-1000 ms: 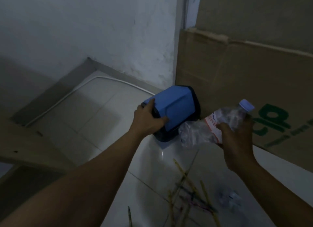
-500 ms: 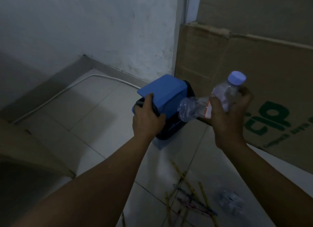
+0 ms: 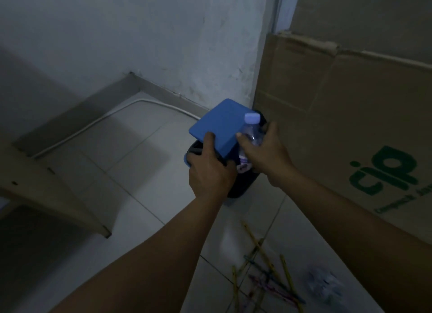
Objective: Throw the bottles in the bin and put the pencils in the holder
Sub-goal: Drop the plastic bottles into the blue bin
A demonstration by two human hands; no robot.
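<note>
A small dark bin [image 3: 238,188] with a blue swing lid [image 3: 217,125] stands on the floor against the cardboard. My left hand [image 3: 208,170] grips the bin's rim and pushes the lid tilted up. My right hand [image 3: 264,153] holds a clear plastic bottle [image 3: 251,131] with a pale cap, upright, its lower half down inside the bin's opening. Several pencils [image 3: 264,273] lie scattered on the tiles at the bottom, beside another crumpled clear bottle [image 3: 323,282]. No holder is in view.
A large cardboard sheet [image 3: 346,116] with green print leans against the wall on the right. A white cable [image 3: 93,125] runs along the tiled floor near the wall. A wooden board's edge [image 3: 53,195] juts in from the left.
My right hand has swung the bottle from sideways to upright and lowered it into the bin. My left hand has tipped the blue lid further open.
</note>
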